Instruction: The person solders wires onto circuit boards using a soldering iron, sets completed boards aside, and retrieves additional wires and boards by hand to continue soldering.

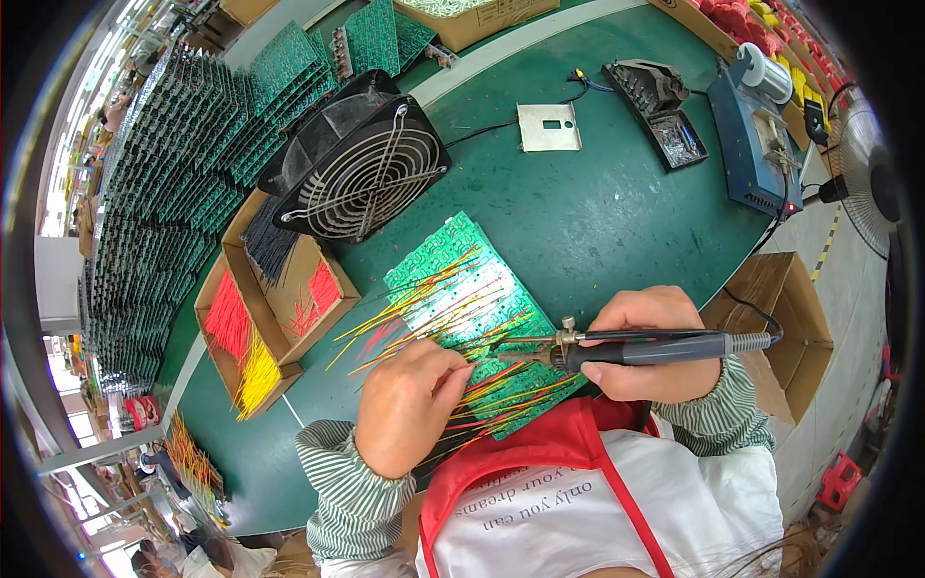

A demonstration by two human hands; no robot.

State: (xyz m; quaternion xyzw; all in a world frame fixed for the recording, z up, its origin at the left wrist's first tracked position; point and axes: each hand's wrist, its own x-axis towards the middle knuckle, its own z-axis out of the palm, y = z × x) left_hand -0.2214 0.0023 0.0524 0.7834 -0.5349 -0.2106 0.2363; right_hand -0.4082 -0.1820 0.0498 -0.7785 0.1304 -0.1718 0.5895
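Note:
A green circuit board [453,265] lies on the green table in front of me, with several yellow, red and orange wires [424,308] sticking out of it toward the left. My right hand [650,352] grips a dark soldering iron [655,347] whose tip points left at the board's near part. My left hand [409,405] rests on the board just left of the tip, fingers pinched together at the wires; what it pinches is too small to make out.
A black fan [361,169] stands behind the board. Cardboard boxes of red, yellow and black wires [260,318] sit at left, stacked green boards [183,164] beyond. A metal plate [549,127], an iron stand [665,106] and a blue soldering station [756,135] lie farther back.

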